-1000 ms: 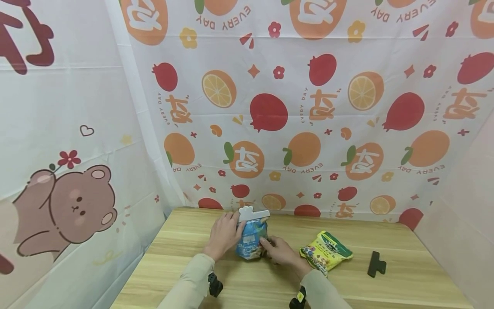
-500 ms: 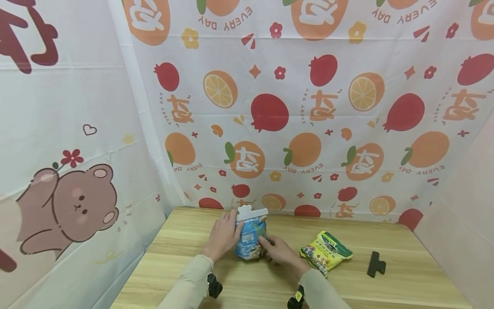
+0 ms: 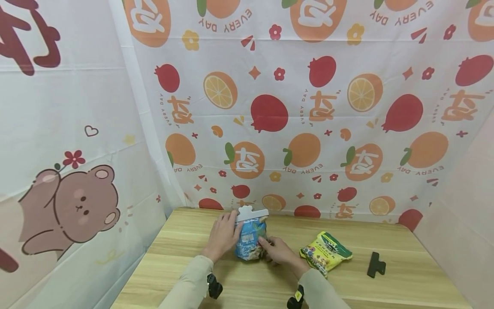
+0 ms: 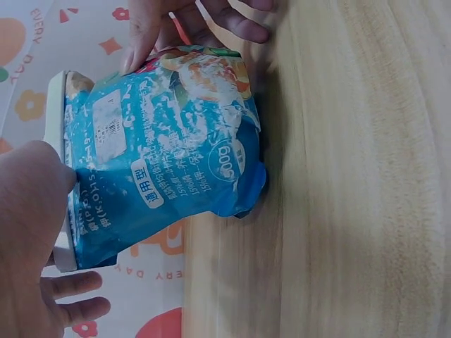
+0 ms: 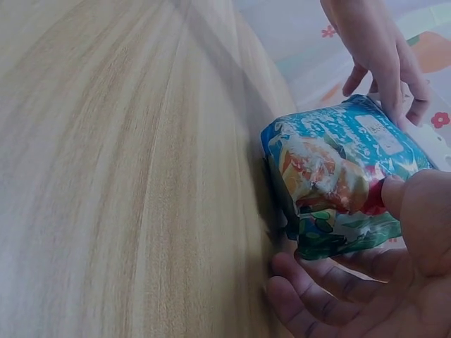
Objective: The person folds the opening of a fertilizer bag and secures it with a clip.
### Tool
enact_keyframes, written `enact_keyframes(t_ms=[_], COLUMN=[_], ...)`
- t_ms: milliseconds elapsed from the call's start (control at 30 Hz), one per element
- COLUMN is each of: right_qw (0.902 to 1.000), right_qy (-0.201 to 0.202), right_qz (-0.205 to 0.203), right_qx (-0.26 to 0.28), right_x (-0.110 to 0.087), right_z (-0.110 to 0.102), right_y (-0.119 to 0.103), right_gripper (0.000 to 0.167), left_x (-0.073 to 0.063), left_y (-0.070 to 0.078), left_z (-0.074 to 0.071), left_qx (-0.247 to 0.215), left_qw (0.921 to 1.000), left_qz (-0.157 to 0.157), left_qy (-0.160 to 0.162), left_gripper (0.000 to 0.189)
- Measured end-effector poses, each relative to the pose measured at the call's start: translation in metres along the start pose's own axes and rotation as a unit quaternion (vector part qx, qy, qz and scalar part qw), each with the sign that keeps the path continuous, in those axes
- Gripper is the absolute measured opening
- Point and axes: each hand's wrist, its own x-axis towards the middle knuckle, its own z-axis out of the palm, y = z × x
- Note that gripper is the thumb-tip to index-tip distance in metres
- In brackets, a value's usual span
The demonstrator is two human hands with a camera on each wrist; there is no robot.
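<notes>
A crumpled blue fertilizer bag (image 4: 162, 141), printed 500g, stands upright on the table with a white sealing clip (image 3: 251, 215) across its top. My left hand (image 3: 223, 235) pinches the bag's clipped top at the left end, thumb in front and other fingers behind. On the lower right side, my right hand (image 3: 281, 250) holds the bag (image 5: 338, 169), its thumb (image 5: 394, 196) pressed on the front. The right fingers curl behind and beside the bag's edge, close over the tabletop.
A yellow and green packet (image 3: 326, 252) lies right of my right hand. Farther right is a black clip (image 3: 376, 264). The wooden table (image 3: 409, 292) meets a fruit-print curtain (image 3: 293, 180) at the back and a bear-print curtain (image 3: 135, 171) at the left.
The bag and its white clip have shifted very slightly left in the head view. Both hands keep the same hold; the yellow packet and black clip stay put.
</notes>
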Motion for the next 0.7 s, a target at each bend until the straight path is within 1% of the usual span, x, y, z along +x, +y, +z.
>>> enact_keyframes(t_ms=[167, 300, 367, 467, 567, 633, 700], right_qw=[1.0000, 1.0000, 0.9999, 0.9999, 0.9999, 0.9999, 0.9998], right_qy=[0.001, 0.003, 0.003, 0.002, 0.002, 0.003, 0.002], right_qz=[-0.001, 0.004, 0.008, 0.011, 0.012, 0.014, 0.017], right_qx=[0.001, 0.003, 0.006, 0.006, 0.006, 0.006, 0.009], right_x=[-0.0012, -0.0014, -0.0012, -0.0007, -0.0001, 0.0004, 0.0008], right_z=[-0.0004, -0.0004, -0.0002, 0.0004, 0.0010, 0.0011, 0.0012], right_y=[-0.0033, -0.0042, -0.0034, -0.0017, -0.0011, -0.0015, -0.0020], right_gripper=[0.060, 0.059, 0.059, 0.060, 0.063, 0.065, 0.065], left_x=[-0.0023, -0.0043, -0.0050, -0.0064, -0.0079, -0.0084, -0.0086], left_y=[-0.0010, -0.0013, -0.0016, -0.0018, -0.0015, -0.0012, -0.0014], left_z=[-0.0004, -0.0019, -0.0025, -0.0030, -0.0032, -0.0028, -0.0021], left_qx=[-0.032, -0.066, -0.086, -0.114, -0.144, -0.164, -0.182], left_qw=[0.9993, 0.9972, 0.9951, 0.9901, 0.9822, 0.9775, 0.9738], left_qz=[-0.017, -0.031, -0.043, -0.067, -0.095, -0.103, -0.105], left_qy=[-0.009, -0.014, -0.024, -0.046, -0.073, -0.083, -0.086], left_gripper=[0.036, 0.038, 0.039, 0.041, 0.043, 0.044, 0.045])
